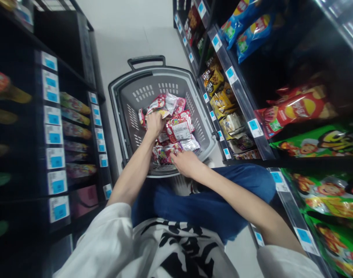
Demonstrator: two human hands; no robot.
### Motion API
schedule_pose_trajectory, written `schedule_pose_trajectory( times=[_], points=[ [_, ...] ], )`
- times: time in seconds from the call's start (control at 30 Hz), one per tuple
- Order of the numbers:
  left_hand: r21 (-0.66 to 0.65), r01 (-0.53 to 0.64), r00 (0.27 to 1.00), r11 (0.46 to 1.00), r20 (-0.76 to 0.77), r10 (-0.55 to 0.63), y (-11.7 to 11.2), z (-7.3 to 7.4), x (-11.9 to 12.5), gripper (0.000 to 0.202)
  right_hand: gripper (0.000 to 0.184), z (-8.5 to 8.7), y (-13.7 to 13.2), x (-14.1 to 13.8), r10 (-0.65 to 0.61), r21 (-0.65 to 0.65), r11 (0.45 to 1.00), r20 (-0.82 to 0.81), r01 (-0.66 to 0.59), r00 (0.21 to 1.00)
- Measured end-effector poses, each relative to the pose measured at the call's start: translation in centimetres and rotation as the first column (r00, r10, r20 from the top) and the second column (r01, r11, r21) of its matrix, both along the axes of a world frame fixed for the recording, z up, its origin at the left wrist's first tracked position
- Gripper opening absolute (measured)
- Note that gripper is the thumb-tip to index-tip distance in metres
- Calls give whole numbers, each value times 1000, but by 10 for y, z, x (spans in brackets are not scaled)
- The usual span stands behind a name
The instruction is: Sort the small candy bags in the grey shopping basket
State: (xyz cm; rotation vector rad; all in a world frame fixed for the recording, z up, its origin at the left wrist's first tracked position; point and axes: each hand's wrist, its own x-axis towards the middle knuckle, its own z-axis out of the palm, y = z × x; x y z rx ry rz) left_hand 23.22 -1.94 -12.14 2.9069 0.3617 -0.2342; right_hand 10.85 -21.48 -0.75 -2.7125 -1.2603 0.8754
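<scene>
Both hands are down in the grey basket (130,96) on the aisle floor. The left hand (154,124) sits deeper, at the pile's left side, fingers curled over the snack packets (179,129) — whether it truly grips one I cannot tell. The right hand (187,162) lies open at the near rim, fingertips on the nearest packets. The pile stretches from there toward the far handle (146,60) — the left hand is nearer its middle.

left hand (154,124) fingertips: hidden in packets (180,129) | price labels (53,133): unreadable | green bags (335,202): cut by edge
</scene>
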Motion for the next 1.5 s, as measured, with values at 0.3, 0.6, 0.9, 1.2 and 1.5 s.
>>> schedule_pose_trajectory(
  times=[0.3, 0.6, 0.9, 1.2, 1.5],
  points=[
    [-339, 264, 632, 903, 768, 104, -30, 30, -2, 17, 89, -11, 7, 42, -235, 172, 327, -938, 929, 256],
    [156, 738, 32, 656, 964, -265, -66, 45, -33, 14, 86, 12, -24, 100, -33, 428, -112, -904, 897, 427],
    [160, 719, 89, 676, 944, -318, -42, 40, -24, 15, 87, 30, -29, 95, 90, 386, -169, -910, 907, 404],
    [415, 672, -105, 613, 873, -476, -36, 62, -20, 5, 38, 28, -6, 93, -23, 200, -279, -979, 939, 202],
    [476, 698, -207, 536, 850, -485, -59, 67, -34, 12, 45, 33, -28, 104, -92, 257, -284, -966, 924, 241]
  ],
)
